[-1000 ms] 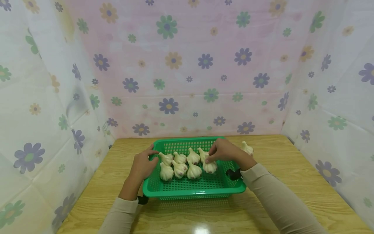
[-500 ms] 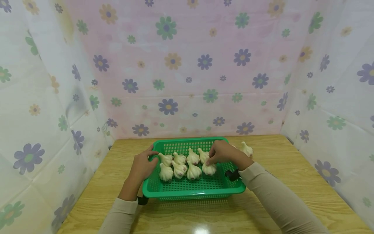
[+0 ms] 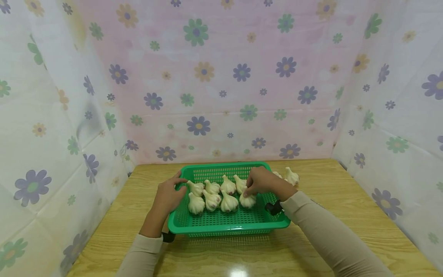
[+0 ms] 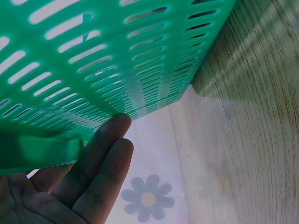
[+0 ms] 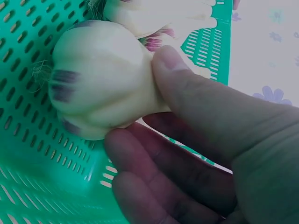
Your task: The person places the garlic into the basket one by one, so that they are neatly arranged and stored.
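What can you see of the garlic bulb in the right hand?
The garlic bulb is cream-white, rounded and ribbed, with a smooth-looking skin, dark purplish marks and root hairs at its base. It is tilted, inside the green basket, at the right end of the near row. The right hand pinches it near the neck. Whether it rests on the basket's floor is unclear.

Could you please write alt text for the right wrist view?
The right hand pinches a garlic bulb near its neck inside a green slotted basket, with other garlic bulbs beside it and a flowered backdrop at upper right.
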A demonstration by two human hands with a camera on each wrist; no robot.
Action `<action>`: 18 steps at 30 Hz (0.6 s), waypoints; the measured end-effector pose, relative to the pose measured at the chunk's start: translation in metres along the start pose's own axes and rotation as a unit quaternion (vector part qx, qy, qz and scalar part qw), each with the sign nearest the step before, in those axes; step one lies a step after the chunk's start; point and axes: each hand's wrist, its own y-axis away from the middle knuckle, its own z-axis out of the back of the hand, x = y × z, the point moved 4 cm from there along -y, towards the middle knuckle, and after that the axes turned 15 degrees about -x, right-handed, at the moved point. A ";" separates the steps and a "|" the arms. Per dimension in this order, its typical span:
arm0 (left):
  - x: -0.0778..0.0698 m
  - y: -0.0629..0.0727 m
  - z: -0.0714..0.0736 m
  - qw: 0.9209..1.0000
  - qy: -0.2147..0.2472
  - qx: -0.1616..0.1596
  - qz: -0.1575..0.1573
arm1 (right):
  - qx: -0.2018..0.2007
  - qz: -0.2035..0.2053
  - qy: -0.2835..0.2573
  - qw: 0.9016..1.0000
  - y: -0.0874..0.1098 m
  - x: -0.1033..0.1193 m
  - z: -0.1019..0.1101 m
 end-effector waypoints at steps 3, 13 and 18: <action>0.000 -0.001 0.000 1.000 0.000 0.001 -0.002 | 0.006 -0.006 0.006 1.000 -0.001 -0.002 -0.002; 0.004 0.000 -0.001 1.000 -0.004 -0.006 -0.005 | 0.022 0.001 -0.008 1.000 -0.001 -0.003 -0.006; 0.003 -0.001 -0.001 1.000 0.000 -0.005 -0.010 | 0.024 0.008 -0.002 1.000 -0.001 -0.003 -0.005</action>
